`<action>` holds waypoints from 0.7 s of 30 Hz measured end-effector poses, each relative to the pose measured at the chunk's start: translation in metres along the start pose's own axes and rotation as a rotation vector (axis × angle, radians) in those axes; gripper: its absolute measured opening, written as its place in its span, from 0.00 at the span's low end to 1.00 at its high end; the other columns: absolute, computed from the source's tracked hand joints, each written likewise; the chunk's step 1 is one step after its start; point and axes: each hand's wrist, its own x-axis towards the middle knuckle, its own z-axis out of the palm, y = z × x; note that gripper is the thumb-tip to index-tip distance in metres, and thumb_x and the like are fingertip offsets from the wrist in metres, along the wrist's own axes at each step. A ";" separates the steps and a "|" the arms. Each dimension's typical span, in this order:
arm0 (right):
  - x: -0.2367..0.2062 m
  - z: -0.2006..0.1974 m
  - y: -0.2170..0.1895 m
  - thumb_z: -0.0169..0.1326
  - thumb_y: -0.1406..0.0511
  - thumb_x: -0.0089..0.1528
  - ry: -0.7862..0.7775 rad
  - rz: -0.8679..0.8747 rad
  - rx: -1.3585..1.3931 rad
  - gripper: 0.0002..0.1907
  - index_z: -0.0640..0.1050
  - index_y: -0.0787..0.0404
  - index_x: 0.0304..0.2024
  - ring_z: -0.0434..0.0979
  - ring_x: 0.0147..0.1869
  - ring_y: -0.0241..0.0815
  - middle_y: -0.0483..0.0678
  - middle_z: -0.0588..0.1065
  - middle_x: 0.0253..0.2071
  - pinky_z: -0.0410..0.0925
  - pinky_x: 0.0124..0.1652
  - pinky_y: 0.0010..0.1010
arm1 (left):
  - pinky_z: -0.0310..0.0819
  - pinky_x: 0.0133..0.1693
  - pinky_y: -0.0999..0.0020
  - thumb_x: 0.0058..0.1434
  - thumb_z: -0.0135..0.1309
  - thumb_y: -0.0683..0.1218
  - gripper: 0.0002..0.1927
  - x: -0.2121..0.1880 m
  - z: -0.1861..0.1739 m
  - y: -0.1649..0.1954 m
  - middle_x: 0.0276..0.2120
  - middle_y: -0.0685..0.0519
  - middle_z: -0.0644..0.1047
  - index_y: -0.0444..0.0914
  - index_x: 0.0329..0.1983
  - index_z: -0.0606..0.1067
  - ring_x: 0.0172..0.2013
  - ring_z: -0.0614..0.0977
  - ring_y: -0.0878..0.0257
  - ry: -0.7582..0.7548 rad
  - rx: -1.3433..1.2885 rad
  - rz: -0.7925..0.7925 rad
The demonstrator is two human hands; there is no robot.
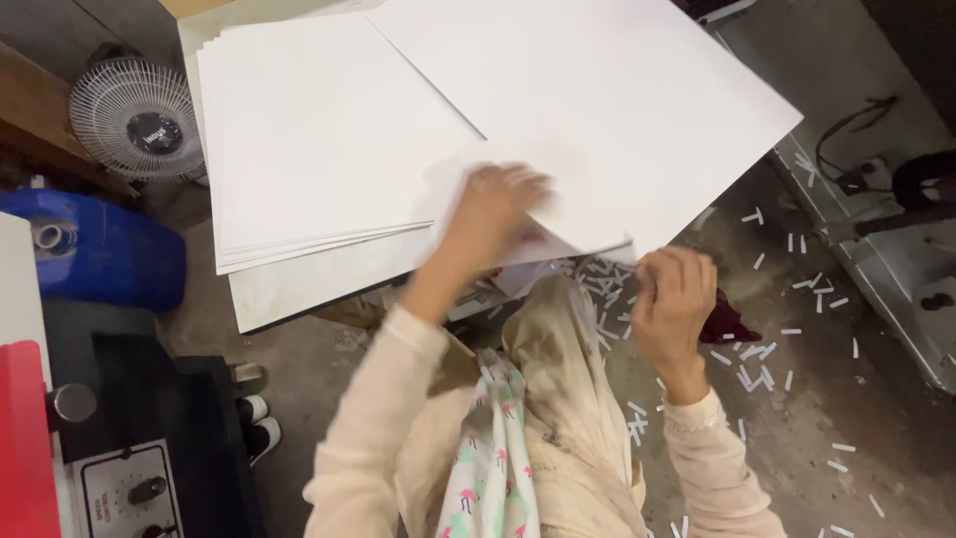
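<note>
A large white sheet [607, 90] lies tilted across the right of a table. My left hand [490, 211] presses on its near edge, blurred by motion, fingers on the paper. My right hand [675, 297] grips the sheet's near right corner from below, fingers curled. To the left lies a fanned stack of white sheets [309, 139] on a white board [299, 284].
A small white fan [137, 118] stands at the back left beside a blue container [100, 254]. A red and black machine with knobs [119, 478] is at lower left. Several white paper strips [757, 369] litter the concrete floor; a metal machine base [886, 259] is at right.
</note>
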 end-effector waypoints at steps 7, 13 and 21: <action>0.025 0.005 0.039 0.50 0.69 0.67 -0.099 0.118 0.139 0.04 0.71 0.65 0.41 0.66 0.46 0.54 0.54 0.68 0.40 0.60 0.49 0.45 | 0.69 0.37 0.58 0.60 0.62 0.49 0.07 -0.018 -0.015 -0.039 0.27 0.56 0.80 0.42 0.33 0.78 0.33 0.79 0.55 -0.280 -0.018 -0.255; 0.044 0.030 0.052 0.53 0.63 0.69 -0.328 0.091 0.227 0.07 0.75 0.61 0.40 0.70 0.48 0.53 0.49 0.72 0.39 0.58 0.48 0.43 | 0.71 0.33 0.56 0.62 0.62 0.54 0.15 -0.033 -0.036 -0.022 0.26 0.51 0.77 0.39 0.35 0.75 0.31 0.78 0.53 -0.358 0.166 -0.323; 0.071 0.055 0.040 0.61 0.59 0.65 -0.409 0.145 -0.196 0.11 0.78 0.57 0.31 0.70 0.45 0.49 0.47 0.73 0.35 0.57 0.47 0.45 | 0.70 0.42 0.54 0.63 0.60 0.50 0.23 -0.040 0.004 -0.056 0.50 0.44 0.72 0.37 0.58 0.72 0.47 0.75 0.50 -0.292 0.220 -0.502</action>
